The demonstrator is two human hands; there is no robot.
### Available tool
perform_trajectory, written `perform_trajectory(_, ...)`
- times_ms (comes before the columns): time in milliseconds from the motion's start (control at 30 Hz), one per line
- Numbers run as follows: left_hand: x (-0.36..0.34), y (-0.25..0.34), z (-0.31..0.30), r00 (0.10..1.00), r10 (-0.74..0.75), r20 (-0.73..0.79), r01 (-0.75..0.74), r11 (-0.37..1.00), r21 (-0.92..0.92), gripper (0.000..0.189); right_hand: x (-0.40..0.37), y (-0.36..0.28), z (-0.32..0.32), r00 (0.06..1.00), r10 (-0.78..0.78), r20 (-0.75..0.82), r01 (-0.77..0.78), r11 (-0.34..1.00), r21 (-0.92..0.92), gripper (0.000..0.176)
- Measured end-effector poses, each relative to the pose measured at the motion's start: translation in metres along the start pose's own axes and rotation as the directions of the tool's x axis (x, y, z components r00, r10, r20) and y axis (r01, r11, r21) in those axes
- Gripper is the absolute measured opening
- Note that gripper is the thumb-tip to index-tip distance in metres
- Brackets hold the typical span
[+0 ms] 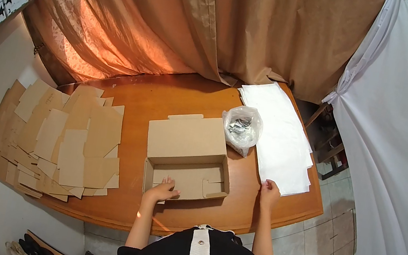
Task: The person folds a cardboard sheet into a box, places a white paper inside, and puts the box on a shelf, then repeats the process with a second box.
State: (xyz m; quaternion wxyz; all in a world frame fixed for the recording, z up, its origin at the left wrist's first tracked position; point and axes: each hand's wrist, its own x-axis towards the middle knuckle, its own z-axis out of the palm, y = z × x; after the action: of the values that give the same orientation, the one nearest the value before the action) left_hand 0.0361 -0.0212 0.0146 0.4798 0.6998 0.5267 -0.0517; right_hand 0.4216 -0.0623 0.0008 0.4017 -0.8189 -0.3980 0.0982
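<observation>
An open cardboard box (183,191) stands in front of me, its lid (188,138) raised toward the back. The inside shows bare cardboard, with a small flap at the right end. My left hand (163,190) rests over the box's front wall near its left corner, fingers apart. To the right lies a stack of white paper sheets (281,136). At its near left corner, my right hand (269,192) has its fingertips pinched on the edge of a paper sheet.
A clear plastic bag (242,129) of small silvery pieces sits between the box and the paper. Many flat cardboard pieces (57,140) overlap on the left of the wooden table (139,105). Brown curtains (190,21) hang behind, and a white cloth (398,107) hangs at right.
</observation>
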Motion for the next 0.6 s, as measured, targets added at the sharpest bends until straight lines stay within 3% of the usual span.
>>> perform_trajectory(33, 0.0, 0.0, 0.0, 1.0, 0.002, 0.0, -0.002, 1.0, -0.006, 0.076, 0.001, 0.002, 0.001, 0.999, 0.037, -0.021, -0.035, 0.997, 0.076, 0.023)
perform_trajectory(267, 0.0, -0.001, 0.001, 0.999, -0.014, -0.046, 0.014, 1.0, 0.017, 0.071, 0.003, -0.016, -0.013, 0.997, 0.012, -0.081, -0.002, 0.993, 0.121, 0.026)
perform_trajectory(333, 0.001, -0.001, 0.002, 0.953, 0.123, -0.278, -0.126, 0.992, 0.007, 0.059, 0.004, -0.025, -0.02, 0.994, 0.013, -0.111, 0.011, 0.978, 0.206, 0.027)
perform_trajectory(367, 0.002, 0.0, 0.003, 0.952, 0.124, -0.278, -0.127, 0.992, 0.007, 0.059, 0.004, -0.029, -0.023, 0.994, 0.012, -0.112, 0.011, 0.978, 0.206, 0.027)
perform_trajectory(433, -0.007, 0.026, -0.003, 0.837, 0.195, -0.511, -0.374, 0.886, -0.273, 0.046, 0.0, -0.04, -0.026, 0.99, -0.113, -0.089, 0.138, 0.917, 0.375, 0.029)
perform_trajectory(500, -0.02, 0.06, -0.008, 0.832, 0.188, -0.521, -0.39, 0.867, -0.311, 0.043, -0.015, -0.064, -0.033, 0.992, -0.107, 0.06, 0.064, 0.869, 0.49, 0.033)
perform_trajectory(567, -0.016, 0.081, -0.004, 0.829, 0.179, -0.53, -0.406, 0.845, -0.349, 0.041, -0.039, -0.099, -0.037, 0.962, -0.256, 0.09, 0.168, 0.823, 0.542, 0.035)
perform_trajectory(600, -0.012, 0.088, 0.001, 0.87, 0.219, -0.441, -0.442, 0.743, -0.503, 0.044, -0.052, -0.114, -0.036, 0.944, -0.299, 0.138, 0.168, 0.799, 0.577, 0.036)
